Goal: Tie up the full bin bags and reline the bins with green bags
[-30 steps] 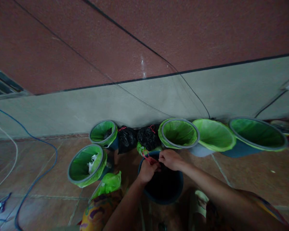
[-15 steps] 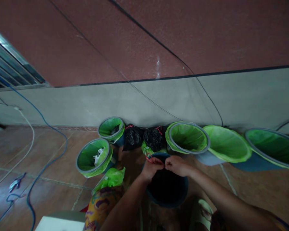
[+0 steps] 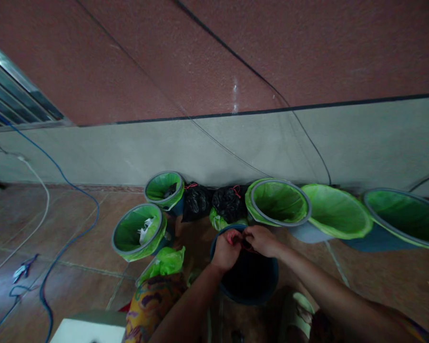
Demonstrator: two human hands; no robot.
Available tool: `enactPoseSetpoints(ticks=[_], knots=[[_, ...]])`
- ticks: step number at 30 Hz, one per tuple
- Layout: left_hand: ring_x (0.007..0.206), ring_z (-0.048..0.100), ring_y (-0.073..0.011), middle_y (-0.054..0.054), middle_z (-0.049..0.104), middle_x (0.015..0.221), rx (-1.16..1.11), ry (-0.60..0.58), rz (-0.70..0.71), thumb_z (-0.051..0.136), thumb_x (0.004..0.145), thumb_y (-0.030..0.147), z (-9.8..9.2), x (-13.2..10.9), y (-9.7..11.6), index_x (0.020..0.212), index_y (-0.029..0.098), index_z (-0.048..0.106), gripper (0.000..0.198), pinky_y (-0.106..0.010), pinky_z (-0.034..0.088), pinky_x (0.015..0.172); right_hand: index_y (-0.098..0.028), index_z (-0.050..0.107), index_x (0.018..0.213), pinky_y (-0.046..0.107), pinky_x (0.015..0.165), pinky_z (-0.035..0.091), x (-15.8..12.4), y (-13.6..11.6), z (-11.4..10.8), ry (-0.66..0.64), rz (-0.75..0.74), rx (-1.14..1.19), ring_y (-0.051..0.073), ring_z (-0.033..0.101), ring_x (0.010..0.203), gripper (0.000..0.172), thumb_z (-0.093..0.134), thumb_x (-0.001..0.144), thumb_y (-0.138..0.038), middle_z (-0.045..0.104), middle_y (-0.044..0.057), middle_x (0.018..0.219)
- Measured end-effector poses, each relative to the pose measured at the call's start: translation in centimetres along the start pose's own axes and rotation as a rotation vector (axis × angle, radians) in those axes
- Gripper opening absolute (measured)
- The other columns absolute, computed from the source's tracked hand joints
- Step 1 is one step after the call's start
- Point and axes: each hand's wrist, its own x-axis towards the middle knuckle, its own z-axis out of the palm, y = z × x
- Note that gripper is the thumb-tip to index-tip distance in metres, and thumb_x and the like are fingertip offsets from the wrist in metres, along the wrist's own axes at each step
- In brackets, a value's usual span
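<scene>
A dark blue bin (image 3: 274, 286) with a black inside stands between my feet. Over its far rim, both hands meet with fingers closed. My left hand (image 3: 226, 251) grips a red drawstring (image 3: 233, 235), bunched at its fingertips. My right hand (image 3: 261, 240) pinches a darker red stretch of the string, just right of the left. Whether the string is attached to a bag in the bin is too dark to make out. Behind the bin, two tied black garbage bags (image 3: 229, 205) with red strings lean by the wall.
Green-lined bins stand at the left (image 3: 118, 247), back left (image 3: 150, 195) and right (image 3: 309, 209), several in all. A crumpled green bag (image 3: 168, 262) lies near my left knee. A blue cable (image 3: 99, 214) crosses the floor; a white box (image 3: 89, 331) sits at bottom left.
My hands have drawn in slightly over the bin. The red loop that stuck up above my left hand is now gathered at the fingers, with some string showing by my right hand.
</scene>
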Motion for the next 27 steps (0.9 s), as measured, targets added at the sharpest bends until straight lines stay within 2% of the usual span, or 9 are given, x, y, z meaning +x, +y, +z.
enactPoseSetpoints(ticks=[3, 6, 9, 12, 15, 18, 21, 24, 27], knots=[[0.075, 0.062, -0.0125, 0.000, 0.067, 0.080, -0.065, 0.050, 0.027, 0.049, 0.073, 0.004, 0.3, -0.2, -0.1, 0.081, 0.018, 0.065, 0.023, -0.025, 0.050, 0.074, -0.014, 0.070, 0.084, 0.022, 0.058, 0.039, 0.2, -0.1, 0.5, -0.079, 0.021, 0.154, 0.013, 0.061, 0.062, 0.026, 0.043, 0.086, -0.013, 0.067, 0.004, 0.071], [0.077, 0.064, -0.0130, -0.002, 0.068, 0.086, -0.089, 0.095, 0.014, 0.052, 0.077, 0.008, 0.5, -0.2, -0.5, 0.088, 0.018, 0.066, 0.020, -0.026, 0.052, 0.074, -0.013, 0.068, 0.080, 0.021, 0.052, 0.038, 0.6, 0.4, 1.0, -0.108, 0.011, 0.284, 0.012, 0.058, 0.054, 0.028, 0.041, 0.088, -0.016, 0.062, 0.002, 0.062], [0.077, 0.065, -0.0128, -0.001, 0.069, 0.087, -0.064, 0.136, -0.032, 0.055, 0.077, 0.009, 0.7, -0.3, -0.8, 0.098, 0.018, 0.064, 0.025, -0.025, 0.053, 0.075, -0.013, 0.069, 0.078, 0.020, 0.051, 0.037, 0.8, 1.0, 1.1, -0.097, -0.032, 0.356, 0.011, 0.056, 0.053, 0.025, 0.045, 0.086, -0.018, 0.063, 0.001, 0.062], [0.076, 0.065, -0.0125, -0.001, 0.069, 0.086, -0.012, 0.120, -0.061, 0.055, 0.079, 0.012, 0.7, -0.3, -1.0, 0.093, 0.018, 0.064, 0.017, -0.025, 0.052, 0.074, -0.013, 0.071, 0.081, 0.020, 0.052, 0.038, 0.7, 1.1, 0.8, -0.099, -0.023, 0.371, 0.011, 0.057, 0.054, 0.025, 0.047, 0.085, -0.019, 0.067, 0.003, 0.068], [0.076, 0.065, -0.0132, -0.001, 0.070, 0.085, 0.092, 0.065, -0.093, 0.057, 0.080, 0.017, 0.5, -0.3, -0.9, 0.088, 0.019, 0.065, 0.011, -0.025, 0.051, 0.073, -0.013, 0.073, 0.085, 0.022, 0.058, 0.041, 0.3, 0.6, 0.6, -0.064, -0.019, 0.202, 0.013, 0.061, 0.062, 0.026, 0.048, 0.085, -0.018, 0.070, 0.005, 0.073], [0.081, 0.065, -0.0145, -0.001, 0.072, 0.087, 0.260, -0.013, -0.105, 0.056, 0.081, 0.017, 0.2, -0.2, -0.7, 0.089, 0.021, 0.067, 0.014, -0.026, 0.049, 0.077, -0.015, 0.074, 0.087, 0.025, 0.072, 0.044, 0.0, 0.2, 0.5, 0.006, -0.028, -0.053, 0.018, 0.067, 0.083, 0.027, 0.047, 0.084, -0.015, 0.073, 0.008, 0.086], [0.088, 0.066, -0.0165, -0.003, 0.073, 0.091, 0.454, -0.078, -0.143, 0.055, 0.081, 0.016, -0.2, -0.3, -0.8, 0.093, 0.021, 0.068, 0.018, -0.027, 0.047, 0.082, -0.016, 0.073, 0.093, 0.030, 0.079, 0.045, 0.0, 0.2, 0.7, 0.015, 0.066, -0.208, 0.025, 0.066, 0.100, 0.029, 0.045, 0.087, -0.017, 0.073, 0.013, 0.102], [0.089, 0.067, -0.0186, -0.005, 0.073, 0.090, 0.585, -0.155, -0.215, 0.055, 0.081, 0.017, -0.3, -0.4, -1.3, 0.098, 0.021, 0.068, 0.022, -0.028, 0.047, 0.082, -0.014, 0.073, 0.097, 0.033, 0.079, 0.046, -0.1, 0.3, 1.2, -0.008, 0.158, -0.276, 0.029, 0.066, 0.104, 0.031, 0.043, 0.089, -0.017, 0.072, 0.017, 0.106], [0.094, 0.067, -0.0201, -0.006, 0.073, 0.095, 0.622, -0.206, -0.274, 0.052, 0.082, 0.018, -0.4, -0.5, -2.0, 0.104, 0.020, 0.066, 0.026, -0.029, 0.048, 0.086, -0.014, 0.073, 0.096, 0.034, 0.080, 0.047, 0.0, 0.4, 1.6, -0.034, 0.132, -0.278, 0.029, 0.066, 0.104, 0.032, 0.041, 0.090, -0.016, 0.073, 0.017, 0.104]])
